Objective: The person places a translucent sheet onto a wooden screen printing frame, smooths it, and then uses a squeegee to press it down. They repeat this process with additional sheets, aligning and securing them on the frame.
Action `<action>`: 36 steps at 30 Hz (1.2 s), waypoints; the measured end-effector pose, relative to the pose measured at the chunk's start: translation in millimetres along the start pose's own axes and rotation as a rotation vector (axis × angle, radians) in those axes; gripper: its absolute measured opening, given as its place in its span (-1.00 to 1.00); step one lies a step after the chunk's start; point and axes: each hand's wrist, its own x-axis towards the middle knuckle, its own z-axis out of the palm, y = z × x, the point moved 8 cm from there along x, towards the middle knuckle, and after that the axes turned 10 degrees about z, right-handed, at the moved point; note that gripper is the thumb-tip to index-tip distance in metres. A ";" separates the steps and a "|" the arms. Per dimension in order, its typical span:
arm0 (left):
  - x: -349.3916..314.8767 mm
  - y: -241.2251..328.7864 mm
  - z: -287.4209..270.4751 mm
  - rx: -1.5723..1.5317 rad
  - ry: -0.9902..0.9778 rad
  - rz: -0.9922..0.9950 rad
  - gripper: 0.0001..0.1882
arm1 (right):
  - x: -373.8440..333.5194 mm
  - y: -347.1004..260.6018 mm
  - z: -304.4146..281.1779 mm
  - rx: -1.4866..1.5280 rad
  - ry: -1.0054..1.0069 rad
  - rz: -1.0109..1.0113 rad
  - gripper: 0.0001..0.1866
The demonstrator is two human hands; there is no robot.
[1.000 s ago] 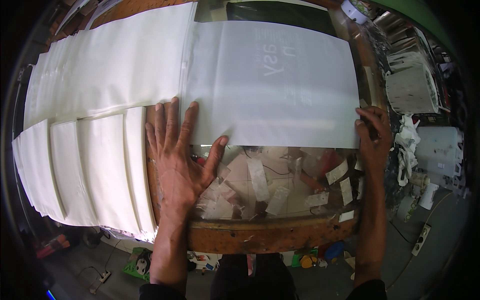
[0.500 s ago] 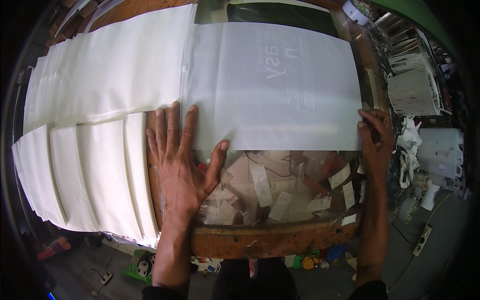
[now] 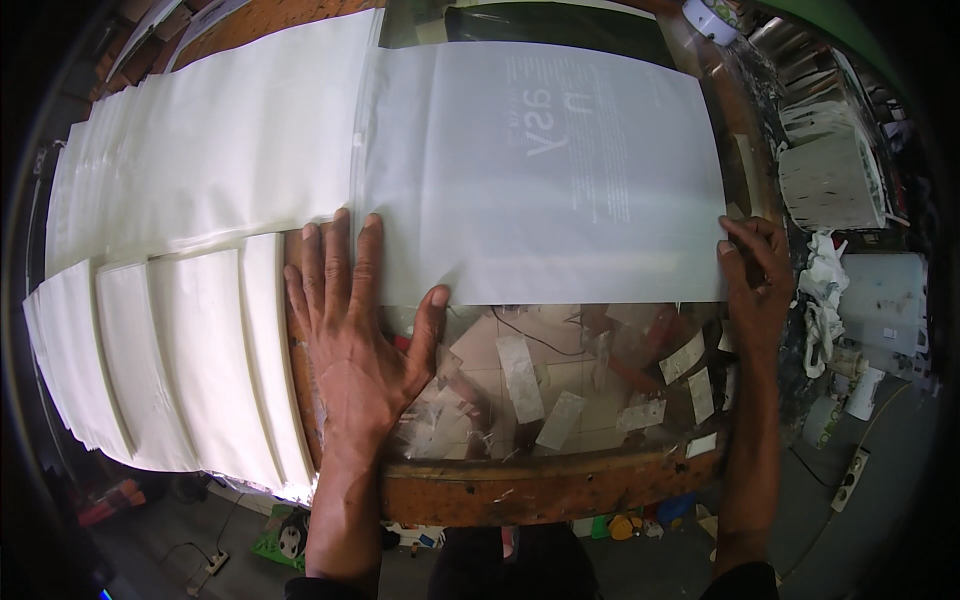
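A frosted translucent plastic zip bag [image 3: 470,190] lies flat on the glass pane of the work table [image 3: 590,400], its white print showing through mirrored. The bag's zip strip with a small white slider [image 3: 357,139] runs along its left edge. My left hand [image 3: 355,335] rests flat near the bag's lower left corner, fingers spread across the zip edge and thumb on the sheet. At the right edge, my right hand [image 3: 757,268] has its thumb and forefinger closed on the bag's border, the other fingers curled. An overlapping stack of white bags [image 3: 220,150] lies directly left of it.
Nearer me on the left is a second fanned stack of white bags [image 3: 190,360]. Tape-like strips [image 3: 520,378] stick to the glass, bordered by a wooden frame [image 3: 560,493]. A tape roll [image 3: 711,20], crumpled white cloth [image 3: 822,300] and a power strip [image 3: 849,480] are at the right.
The whole view has shifted slightly, moving the table's near edge a little lower. Both hands keep their places on the bag, which still lies flat.
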 end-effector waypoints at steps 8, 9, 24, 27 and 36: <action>-0.3 -1.1 0.4 -0.030 0.019 0.000 -0.13 | -1.5 0.1 -0.9 -0.019 0.017 -0.058 -0.70; -0.5 -1.3 0.7 -0.044 0.024 -0.003 -0.12 | -1.5 -1.1 -1.0 -0.023 0.018 -0.060 -0.70; 101.0 67.3 -18.7 -0.101 0.257 0.490 -0.31 | -0.2 -0.7 -0.3 0.038 -0.013 0.025 -0.70; 103.3 64.5 27.9 -0.010 0.061 0.475 -0.28 | 0.1 -3.9 2.0 0.058 -0.012 -0.020 -0.70; 55.5 18.4 -28.3 -0.089 0.148 0.258 -0.22 | -2.4 -0.6 -0.6 0.010 -0.002 -0.011 -0.69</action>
